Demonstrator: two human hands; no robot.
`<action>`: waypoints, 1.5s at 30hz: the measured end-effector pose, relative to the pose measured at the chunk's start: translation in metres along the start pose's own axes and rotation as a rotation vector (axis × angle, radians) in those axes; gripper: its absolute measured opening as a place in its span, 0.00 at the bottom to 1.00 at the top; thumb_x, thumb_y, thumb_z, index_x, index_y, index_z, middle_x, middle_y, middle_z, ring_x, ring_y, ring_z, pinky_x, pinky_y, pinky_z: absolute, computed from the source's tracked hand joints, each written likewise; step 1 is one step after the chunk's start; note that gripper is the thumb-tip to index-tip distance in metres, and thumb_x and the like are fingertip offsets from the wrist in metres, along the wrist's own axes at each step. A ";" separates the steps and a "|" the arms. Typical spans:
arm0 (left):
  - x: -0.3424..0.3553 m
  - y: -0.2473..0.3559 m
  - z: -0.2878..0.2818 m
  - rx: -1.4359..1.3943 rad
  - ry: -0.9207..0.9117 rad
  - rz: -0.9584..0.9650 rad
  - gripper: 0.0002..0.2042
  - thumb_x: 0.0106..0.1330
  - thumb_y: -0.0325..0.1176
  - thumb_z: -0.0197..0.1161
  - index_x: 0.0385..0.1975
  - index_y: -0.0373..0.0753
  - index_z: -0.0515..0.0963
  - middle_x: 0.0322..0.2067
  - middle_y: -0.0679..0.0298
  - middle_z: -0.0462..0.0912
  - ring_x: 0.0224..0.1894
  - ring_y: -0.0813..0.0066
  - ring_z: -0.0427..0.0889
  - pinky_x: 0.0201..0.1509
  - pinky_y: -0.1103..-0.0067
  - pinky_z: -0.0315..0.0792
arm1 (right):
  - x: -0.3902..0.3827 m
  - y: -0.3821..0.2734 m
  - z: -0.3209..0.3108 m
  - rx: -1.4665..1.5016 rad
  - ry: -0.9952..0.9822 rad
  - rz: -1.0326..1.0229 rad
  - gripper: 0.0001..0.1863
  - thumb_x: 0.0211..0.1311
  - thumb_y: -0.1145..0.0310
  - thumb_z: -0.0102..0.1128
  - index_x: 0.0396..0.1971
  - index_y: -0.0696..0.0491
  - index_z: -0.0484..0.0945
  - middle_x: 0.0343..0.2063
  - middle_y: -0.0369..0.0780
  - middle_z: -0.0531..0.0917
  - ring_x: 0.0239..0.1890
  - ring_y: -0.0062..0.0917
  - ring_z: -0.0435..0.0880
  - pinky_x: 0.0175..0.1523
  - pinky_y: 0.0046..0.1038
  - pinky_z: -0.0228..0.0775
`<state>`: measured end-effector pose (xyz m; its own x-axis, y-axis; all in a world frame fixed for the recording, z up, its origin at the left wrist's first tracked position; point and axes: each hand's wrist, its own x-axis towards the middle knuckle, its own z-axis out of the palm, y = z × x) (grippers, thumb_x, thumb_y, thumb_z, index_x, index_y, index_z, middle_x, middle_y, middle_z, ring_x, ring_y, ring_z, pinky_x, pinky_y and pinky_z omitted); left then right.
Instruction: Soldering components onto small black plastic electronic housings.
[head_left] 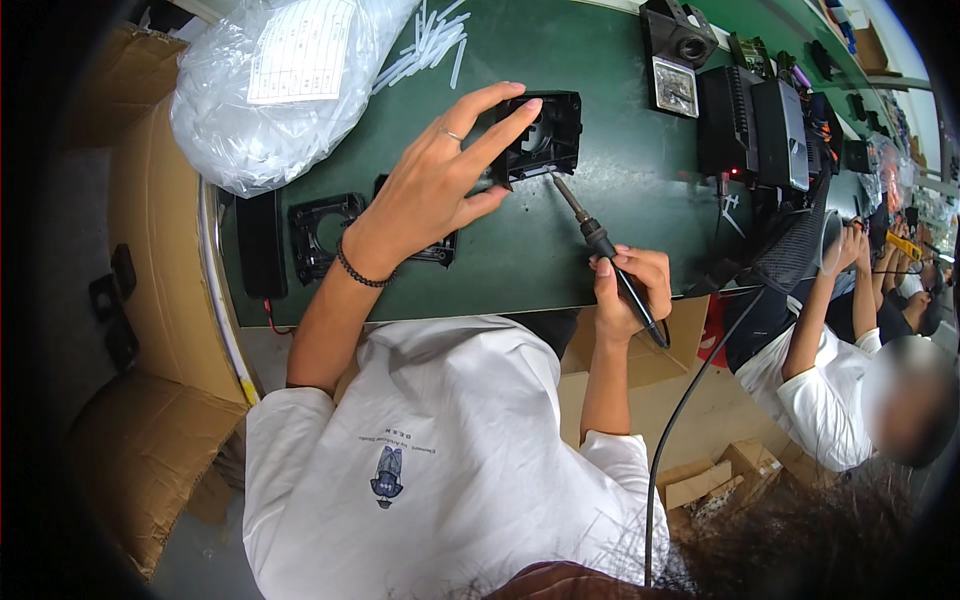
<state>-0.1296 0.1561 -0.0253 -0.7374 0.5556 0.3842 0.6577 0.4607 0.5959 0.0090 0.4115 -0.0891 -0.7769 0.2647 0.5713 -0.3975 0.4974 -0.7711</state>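
My left hand grips a black square plastic housing on the green workbench, fingers over its left side and top. My right hand is wrapped round a soldering iron, whose metal tip points up-left to the housing's lower edge, beside a small pale strip there; whether it touches is unclear. More black plastic frames lie behind and beside my left forearm, partly hidden by it. A long black case with a red wire lies at the left.
A clear plastic bag and loose white tubes lie at the back left. A solder stand and black powered units stand right, with a cable hanging down. A co-worker sits at the right; cardboard boxes flank me.
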 end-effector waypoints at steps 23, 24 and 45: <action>0.000 -0.001 0.002 0.023 0.023 0.013 0.47 0.52 0.24 0.78 0.77 0.48 0.67 0.72 0.58 0.69 0.67 0.52 0.77 0.68 0.64 0.77 | -0.002 0.000 0.003 0.071 0.054 0.073 0.12 0.56 0.76 0.79 0.36 0.58 0.83 0.37 0.47 0.87 0.30 0.29 0.91 0.33 0.25 0.85; -0.001 -0.001 0.002 0.023 0.019 0.008 0.47 0.52 0.24 0.78 0.77 0.48 0.67 0.72 0.58 0.69 0.67 0.52 0.77 0.69 0.63 0.77 | -0.002 -0.001 0.003 0.084 0.061 0.075 0.11 0.57 0.76 0.79 0.36 0.58 0.83 0.36 0.47 0.87 0.30 0.30 0.91 0.34 0.25 0.85; 0.000 -0.002 0.004 -0.028 0.032 -0.022 0.44 0.51 0.21 0.79 0.75 0.45 0.72 0.72 0.56 0.70 0.68 0.50 0.76 0.70 0.64 0.75 | 0.002 0.004 -0.003 0.139 -0.081 0.024 0.11 0.59 0.79 0.77 0.38 0.62 0.83 0.39 0.52 0.87 0.40 0.37 0.91 0.44 0.38 0.92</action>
<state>-0.1303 0.1584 -0.0292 -0.7561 0.5233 0.3930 0.6374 0.4525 0.6237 0.0077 0.4162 -0.0901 -0.8218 0.2049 0.5316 -0.4373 0.3713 -0.8191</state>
